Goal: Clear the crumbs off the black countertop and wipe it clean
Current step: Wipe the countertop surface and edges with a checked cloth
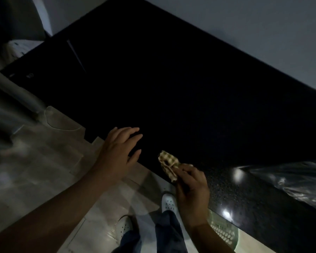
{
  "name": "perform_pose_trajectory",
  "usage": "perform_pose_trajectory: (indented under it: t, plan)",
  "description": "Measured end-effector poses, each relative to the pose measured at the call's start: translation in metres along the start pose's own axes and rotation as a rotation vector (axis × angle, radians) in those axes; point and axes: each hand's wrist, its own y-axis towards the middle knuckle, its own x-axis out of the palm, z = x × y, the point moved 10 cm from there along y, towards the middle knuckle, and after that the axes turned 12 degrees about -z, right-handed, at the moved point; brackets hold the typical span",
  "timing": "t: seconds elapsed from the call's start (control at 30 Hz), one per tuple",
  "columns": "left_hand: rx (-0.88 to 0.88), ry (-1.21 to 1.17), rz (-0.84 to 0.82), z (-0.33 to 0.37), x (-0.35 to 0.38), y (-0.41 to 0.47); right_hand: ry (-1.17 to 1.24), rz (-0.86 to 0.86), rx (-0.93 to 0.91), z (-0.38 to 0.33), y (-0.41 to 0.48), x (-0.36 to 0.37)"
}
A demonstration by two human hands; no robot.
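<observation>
- Black countertop (171,88) fills most of the view and runs slantwise from upper left to lower right. Its surface is so dark that I cannot tell whether crumbs lie on it. Two small lights glint off its speckled near right end.
- Grey wall (244,19) borders the far side of the counter.
- Pale tiled floor (53,170) shows at the lower left, beside the counter's near edge.
- A clear, crumpled plastic bag (295,181) lies on the counter at the far right.
- Your left hand (117,152) reaches in palm down, its fingers straight and slightly spread, holding nothing. The fingertips are over the counter's near edge; I cannot tell whether they touch it.
- Your right hand (192,187) is just beside the left, at the same near edge, with its fingers curled round a cloth.
- A green perforated basket (224,232) sits below the counter edge at the lower right.
- Your white perforated shoes (169,202) stand on the floor beneath your hands.
- The cloth (169,164), pale and checked, is bunched up and sticks out from your right fingers over the counter's edge.
</observation>
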Motion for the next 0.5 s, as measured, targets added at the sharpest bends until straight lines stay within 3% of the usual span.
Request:
perform_pose_trajectory:
  t: [0.17, 0.27, 0.5]
  plan:
    - [-0.032, -0.023, -0.079, -0.008, 0.001, -0.02, 0.052, -0.1, 0.025, -0.016, -0.011, 0.01]
    - [-0.077, -0.101, -0.072, -0.013, -0.006, -0.039, 0.278, -0.218, 0.133, -0.015, -0.007, 0.013]
    - [-0.084, -0.126, -0.089, -0.011, -0.035, -0.046, 0.661, 0.077, 0.315, 0.006, 0.025, -0.044]
